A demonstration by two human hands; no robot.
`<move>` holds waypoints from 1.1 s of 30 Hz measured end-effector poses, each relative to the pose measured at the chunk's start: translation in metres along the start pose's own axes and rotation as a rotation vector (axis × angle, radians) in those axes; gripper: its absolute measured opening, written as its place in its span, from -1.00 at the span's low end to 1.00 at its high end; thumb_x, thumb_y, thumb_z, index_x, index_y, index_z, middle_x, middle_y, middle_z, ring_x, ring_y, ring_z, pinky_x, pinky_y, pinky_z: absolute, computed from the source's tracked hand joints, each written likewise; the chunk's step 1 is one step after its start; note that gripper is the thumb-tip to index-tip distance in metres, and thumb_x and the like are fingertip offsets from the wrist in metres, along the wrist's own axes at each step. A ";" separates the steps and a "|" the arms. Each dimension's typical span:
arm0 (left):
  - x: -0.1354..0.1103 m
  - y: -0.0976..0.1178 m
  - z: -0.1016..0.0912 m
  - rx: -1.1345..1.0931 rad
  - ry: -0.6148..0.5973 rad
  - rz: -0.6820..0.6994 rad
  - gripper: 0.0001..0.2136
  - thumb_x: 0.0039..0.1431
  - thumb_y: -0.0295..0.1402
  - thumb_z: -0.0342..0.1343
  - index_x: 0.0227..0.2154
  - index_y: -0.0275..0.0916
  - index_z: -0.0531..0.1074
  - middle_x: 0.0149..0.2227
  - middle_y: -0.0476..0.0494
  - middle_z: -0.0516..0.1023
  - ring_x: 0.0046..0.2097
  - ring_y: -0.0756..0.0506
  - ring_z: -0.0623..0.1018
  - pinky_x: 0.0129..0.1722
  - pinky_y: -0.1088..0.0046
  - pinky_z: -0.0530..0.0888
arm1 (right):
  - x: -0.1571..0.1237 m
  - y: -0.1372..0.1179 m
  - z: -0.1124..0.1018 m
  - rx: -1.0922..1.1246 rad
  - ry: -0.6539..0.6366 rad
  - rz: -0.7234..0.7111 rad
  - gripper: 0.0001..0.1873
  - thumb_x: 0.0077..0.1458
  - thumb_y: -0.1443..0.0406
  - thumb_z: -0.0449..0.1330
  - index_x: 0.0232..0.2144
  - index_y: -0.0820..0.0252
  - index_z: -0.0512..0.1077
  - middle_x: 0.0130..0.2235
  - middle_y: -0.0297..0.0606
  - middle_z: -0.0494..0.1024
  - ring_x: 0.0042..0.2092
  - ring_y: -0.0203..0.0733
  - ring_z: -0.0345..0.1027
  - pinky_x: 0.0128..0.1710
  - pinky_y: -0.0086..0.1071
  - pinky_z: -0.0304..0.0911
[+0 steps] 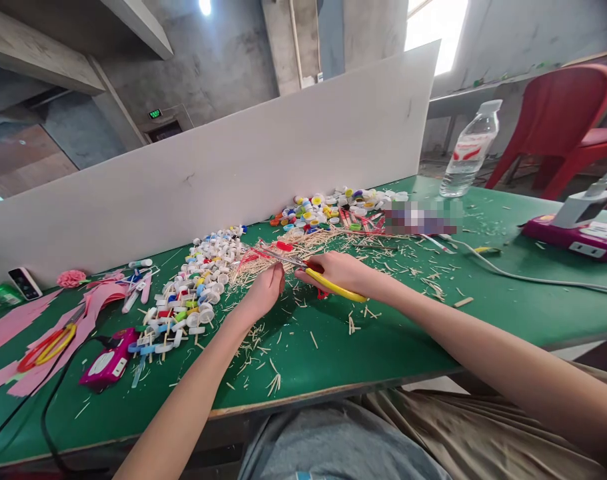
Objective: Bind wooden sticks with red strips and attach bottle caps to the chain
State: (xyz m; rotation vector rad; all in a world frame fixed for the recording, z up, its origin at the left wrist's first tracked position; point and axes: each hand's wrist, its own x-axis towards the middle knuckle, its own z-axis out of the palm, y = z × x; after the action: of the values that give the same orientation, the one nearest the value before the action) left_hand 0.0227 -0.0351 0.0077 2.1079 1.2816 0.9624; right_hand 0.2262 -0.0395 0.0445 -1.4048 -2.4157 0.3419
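Observation:
My right hand [339, 272] grips a pair of yellow-handled scissors [336, 287], with their blades pointing up and left over a heap of thin wooden sticks [278, 257]. My left hand [266, 290] is next to the blades, its fingers curled inward. Anything held in those fingers is hidden. Loose wooden splinters lie around both hands on the green table [303, 353]. A long pile of plastic bottle caps [203, 293], some joined by sticks, lies just left of my left hand.
More bottle caps [333, 210] lie further back. Pink paper strips [28, 333], red-and-yellow scissors [48, 350] and a phone [24, 283] are at left. A water bottle [470, 150], a magenta device with a white plug [576, 230] and its cable are at right. A white board [208, 180] stands behind.

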 end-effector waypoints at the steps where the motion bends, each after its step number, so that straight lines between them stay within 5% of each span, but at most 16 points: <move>1: 0.000 -0.001 -0.001 0.028 -0.011 -0.003 -0.53 0.29 0.00 -0.36 -0.58 -0.19 0.19 -0.62 -0.03 0.29 -0.55 -0.02 0.30 -0.50 0.41 0.25 | 0.001 0.000 0.001 -0.010 0.003 -0.003 -0.35 0.06 -0.24 -0.13 -0.45 0.16 0.39 -0.44 -0.18 0.52 -0.50 -0.25 0.28 -0.52 -0.40 0.01; 20: -0.001 -0.005 -0.003 -0.086 -0.067 -0.003 -0.64 0.30 -0.22 -0.30 -0.59 -0.19 0.12 -0.61 0.00 0.22 -0.52 -0.01 0.27 -0.46 0.43 0.26 | 0.003 -0.001 0.003 -0.157 0.033 0.003 -0.40 0.08 -0.19 -0.12 -0.46 0.15 0.40 -0.45 -0.18 0.53 -0.49 -0.21 0.31 -0.52 -0.40 -0.03; 22: 0.000 -0.006 -0.006 -0.045 0.034 0.007 -0.69 0.29 -0.28 -0.31 -0.54 -0.19 0.15 -0.54 -0.03 0.25 -0.47 -0.03 0.30 -0.45 0.43 0.29 | 0.004 -0.001 0.001 -0.227 0.051 0.016 -0.39 0.09 -0.19 -0.14 -0.43 0.15 0.41 -0.46 -0.17 0.53 -0.48 -0.19 0.32 -0.52 -0.39 -0.05; 27: 0.004 -0.005 -0.022 0.178 0.619 0.071 -0.67 0.32 -0.28 -0.40 -0.21 -0.21 0.27 -0.18 -0.25 0.38 -0.13 -0.10 0.39 -0.15 0.36 0.37 | 0.004 0.003 0.002 -0.401 0.104 -0.004 -0.39 0.10 -0.15 -0.14 -0.36 0.21 0.42 -0.41 -0.12 0.55 -0.47 -0.17 0.34 -0.51 -0.38 -0.09; 30: 0.005 0.003 -0.027 0.460 0.523 0.196 -0.61 0.32 -0.29 -0.39 -0.28 -0.24 0.37 -0.21 -0.27 0.45 -0.10 -0.13 0.40 -0.08 0.29 0.33 | 0.004 0.002 0.007 -0.475 0.129 -0.083 -0.44 0.11 -0.10 -0.09 -0.33 0.24 0.42 -0.36 -0.10 0.57 -0.43 -0.17 0.37 -0.51 -0.38 -0.10; 33: 0.004 0.014 -0.024 0.707 0.426 0.230 -0.57 0.30 -0.31 -0.33 -0.53 -0.24 0.39 -0.44 -0.22 0.47 -0.29 -0.14 0.44 -0.24 0.29 0.33 | 0.003 -0.001 0.011 -0.520 0.135 -0.124 -0.50 0.10 -0.06 -0.03 -0.35 0.25 0.42 -0.39 -0.12 0.57 -0.41 -0.15 0.39 -0.51 -0.38 -0.12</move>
State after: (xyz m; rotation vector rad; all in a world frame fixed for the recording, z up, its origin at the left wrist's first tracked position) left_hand 0.0129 -0.0362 0.0338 2.7226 1.8225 1.2330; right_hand 0.2198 -0.0379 0.0349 -1.3994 -2.5653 -0.4295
